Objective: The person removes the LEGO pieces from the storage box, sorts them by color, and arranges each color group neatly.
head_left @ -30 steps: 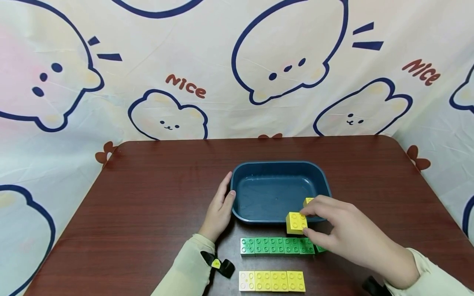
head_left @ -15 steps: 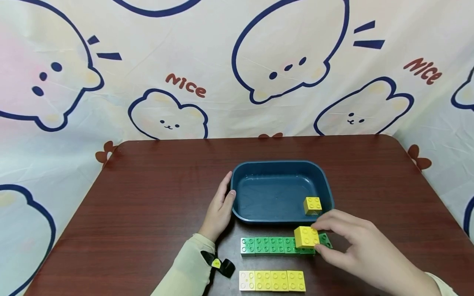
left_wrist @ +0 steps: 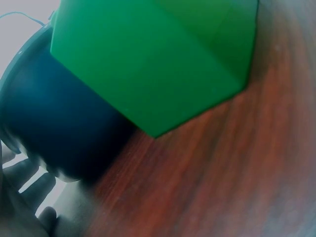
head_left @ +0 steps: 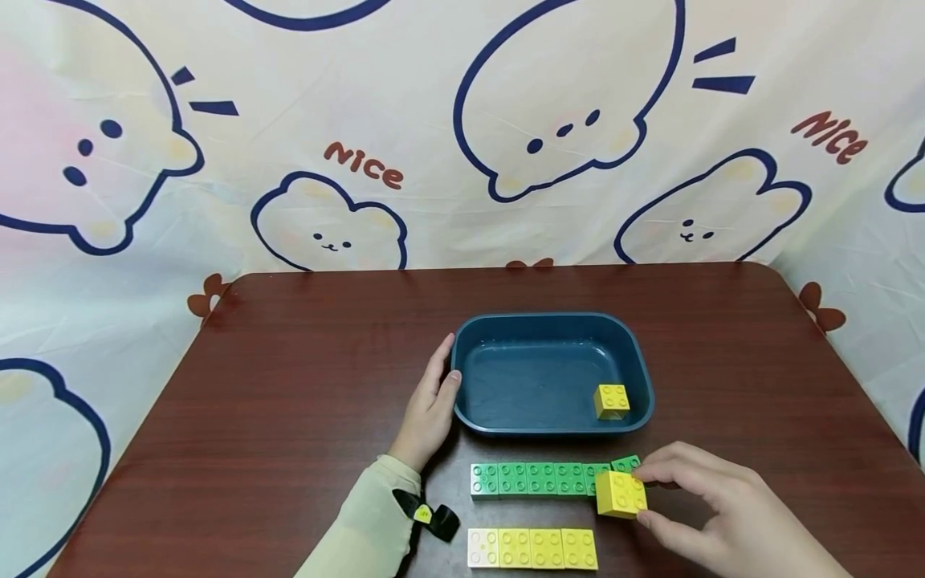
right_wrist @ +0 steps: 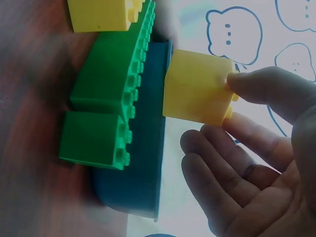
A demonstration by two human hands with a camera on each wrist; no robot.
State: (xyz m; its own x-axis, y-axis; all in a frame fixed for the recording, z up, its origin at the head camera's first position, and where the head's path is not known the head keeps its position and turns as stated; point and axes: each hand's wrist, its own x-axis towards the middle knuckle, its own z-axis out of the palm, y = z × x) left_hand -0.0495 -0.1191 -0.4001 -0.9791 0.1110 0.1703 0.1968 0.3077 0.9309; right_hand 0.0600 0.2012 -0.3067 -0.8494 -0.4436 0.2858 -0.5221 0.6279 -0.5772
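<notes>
Thumb and fingers of my right hand (head_left: 723, 506) pinch a yellow building block (head_left: 620, 494), held in the air over the right end of the green block row (head_left: 527, 479). In the right wrist view that yellow block (right_wrist: 197, 88) sits between thumb and index finger, the other fingers curled loosely below. My left hand (head_left: 426, 405) lies against the left side of the blue tray (head_left: 552, 431), its fingers fairly straight. A second yellow block (head_left: 612, 401) is inside the tray at its right front corner. A row of yellow blocks (head_left: 532, 549) lies nearest me.
One green block (right_wrist: 94, 139) stands slightly apart at the row's right end. The brown table (head_left: 325, 361) carries everything, with a printed cloth (head_left: 433, 120) hanging behind it. A black wrist strap (head_left: 426, 514) is on the left sleeve.
My right hand has carried the yellow block from the tray's front edge toward me and to the right. The yellow block in the tray has come into full view. The left hand stays put.
</notes>
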